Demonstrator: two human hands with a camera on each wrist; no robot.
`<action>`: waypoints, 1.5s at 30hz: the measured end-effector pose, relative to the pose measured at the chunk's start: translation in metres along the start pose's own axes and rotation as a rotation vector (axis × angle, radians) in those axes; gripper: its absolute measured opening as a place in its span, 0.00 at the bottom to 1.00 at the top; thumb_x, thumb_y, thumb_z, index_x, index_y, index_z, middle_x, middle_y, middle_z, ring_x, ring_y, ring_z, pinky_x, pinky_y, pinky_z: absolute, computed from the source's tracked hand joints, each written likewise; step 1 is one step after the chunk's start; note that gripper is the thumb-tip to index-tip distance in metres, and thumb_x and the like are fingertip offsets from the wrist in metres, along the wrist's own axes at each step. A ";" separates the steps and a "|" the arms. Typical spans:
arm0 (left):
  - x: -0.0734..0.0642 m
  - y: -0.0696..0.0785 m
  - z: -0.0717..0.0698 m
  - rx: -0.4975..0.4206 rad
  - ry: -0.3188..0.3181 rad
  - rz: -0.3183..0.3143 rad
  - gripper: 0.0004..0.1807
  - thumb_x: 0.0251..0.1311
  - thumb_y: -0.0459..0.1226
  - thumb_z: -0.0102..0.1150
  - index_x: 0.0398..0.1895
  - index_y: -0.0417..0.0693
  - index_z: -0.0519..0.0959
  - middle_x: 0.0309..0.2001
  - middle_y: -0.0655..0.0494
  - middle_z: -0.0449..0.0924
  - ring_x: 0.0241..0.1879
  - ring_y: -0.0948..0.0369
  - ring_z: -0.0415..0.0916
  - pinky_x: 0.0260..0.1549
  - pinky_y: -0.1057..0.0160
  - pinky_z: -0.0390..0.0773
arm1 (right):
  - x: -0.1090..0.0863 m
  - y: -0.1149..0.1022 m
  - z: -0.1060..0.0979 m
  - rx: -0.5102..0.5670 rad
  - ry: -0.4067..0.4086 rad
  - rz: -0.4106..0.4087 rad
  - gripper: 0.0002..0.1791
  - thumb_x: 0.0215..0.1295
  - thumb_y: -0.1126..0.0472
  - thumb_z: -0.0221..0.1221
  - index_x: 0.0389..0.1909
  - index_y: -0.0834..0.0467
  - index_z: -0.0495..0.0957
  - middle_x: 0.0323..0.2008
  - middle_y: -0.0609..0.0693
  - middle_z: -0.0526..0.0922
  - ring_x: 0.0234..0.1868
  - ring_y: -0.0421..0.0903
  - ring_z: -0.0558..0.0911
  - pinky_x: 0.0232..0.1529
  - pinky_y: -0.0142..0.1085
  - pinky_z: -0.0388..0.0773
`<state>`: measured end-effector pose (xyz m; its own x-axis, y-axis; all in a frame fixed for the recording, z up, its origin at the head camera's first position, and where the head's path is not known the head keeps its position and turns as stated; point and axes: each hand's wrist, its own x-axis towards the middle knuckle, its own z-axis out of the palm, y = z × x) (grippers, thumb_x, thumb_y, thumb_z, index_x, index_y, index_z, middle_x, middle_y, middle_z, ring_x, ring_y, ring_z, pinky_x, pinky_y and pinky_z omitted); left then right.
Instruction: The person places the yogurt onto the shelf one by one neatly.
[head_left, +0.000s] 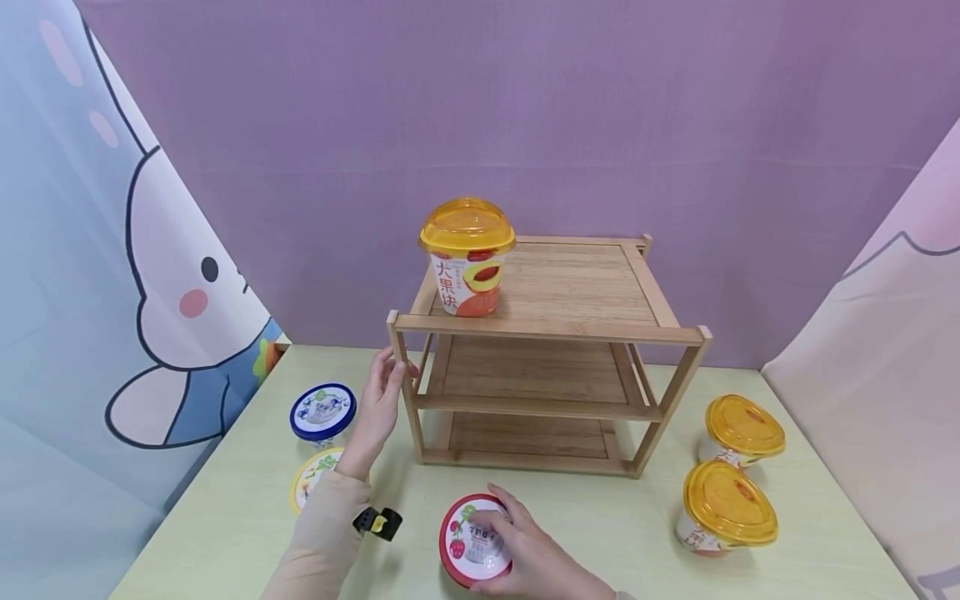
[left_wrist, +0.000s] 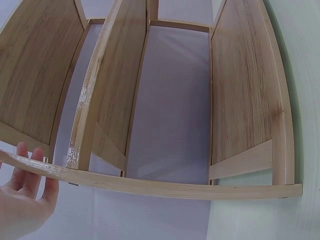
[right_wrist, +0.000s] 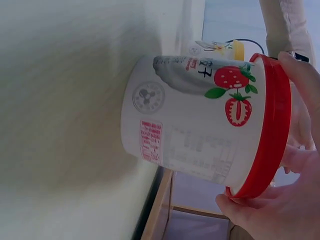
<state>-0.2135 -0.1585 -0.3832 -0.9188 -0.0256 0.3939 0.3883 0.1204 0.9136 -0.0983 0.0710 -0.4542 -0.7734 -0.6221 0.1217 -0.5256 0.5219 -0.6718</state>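
My right hand [head_left: 536, 546] grips a white paper tub [right_wrist: 195, 115] by its red lid [head_left: 476, 540]; strawberries are printed on its side. The tub is upright in front of the rack, low over the table; whether its base touches the tabletop I cannot tell. At the left front post of a three-tier wooden rack [head_left: 540, 327], my left hand [head_left: 381, 404] holds on with its fingers around the post, which partly hides them in the left wrist view. On the rack's top shelf, at the left, stands a cup with a domed orange lid [head_left: 468, 258].
Left of the rack stand a blue-lidded tub [head_left: 322, 412] and a yellow-lidded tub [head_left: 307, 477], the latter partly behind my left forearm. Two more orange-lidded cups stand at the right, a rear one [head_left: 742, 429] and a front one [head_left: 727, 508]. A purple curtain [head_left: 525, 117] hangs behind.
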 end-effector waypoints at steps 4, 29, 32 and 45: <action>0.000 0.000 -0.001 0.016 -0.003 -0.005 0.17 0.68 0.38 0.35 0.56 0.39 0.58 0.37 0.47 0.71 0.43 0.56 0.68 0.45 0.56 0.63 | -0.001 0.000 0.002 0.069 0.011 0.040 0.36 0.45 0.41 0.63 0.55 0.50 0.64 0.64 0.59 0.50 0.58 0.59 0.59 0.47 0.40 0.71; 0.000 0.000 0.000 0.008 -0.003 -0.006 0.18 0.68 0.38 0.35 0.57 0.38 0.58 0.37 0.45 0.71 0.43 0.54 0.68 0.45 0.56 0.63 | -0.003 0.010 0.016 0.225 0.055 0.078 0.42 0.42 0.48 0.68 0.60 0.47 0.60 0.59 0.57 0.52 0.53 0.56 0.63 0.46 0.35 0.71; -0.001 0.001 0.000 0.008 -0.003 -0.006 0.18 0.68 0.38 0.34 0.57 0.39 0.58 0.38 0.44 0.70 0.43 0.54 0.67 0.45 0.56 0.63 | -0.003 0.011 0.017 0.216 0.076 0.064 0.42 0.41 0.49 0.69 0.60 0.48 0.61 0.59 0.57 0.53 0.53 0.56 0.64 0.46 0.35 0.70; 0.001 -0.003 0.000 0.020 0.000 0.018 0.18 0.68 0.40 0.36 0.56 0.39 0.59 0.36 0.46 0.71 0.41 0.60 0.68 0.44 0.57 0.64 | -0.004 0.013 0.016 0.228 0.113 0.103 0.40 0.40 0.47 0.69 0.58 0.46 0.63 0.59 0.57 0.55 0.52 0.57 0.63 0.45 0.37 0.72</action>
<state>-0.2153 -0.1593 -0.3855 -0.9116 -0.0233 0.4104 0.4034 0.1409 0.9041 -0.0962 0.0703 -0.4751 -0.8600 -0.4969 0.1161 -0.3583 0.4261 -0.8307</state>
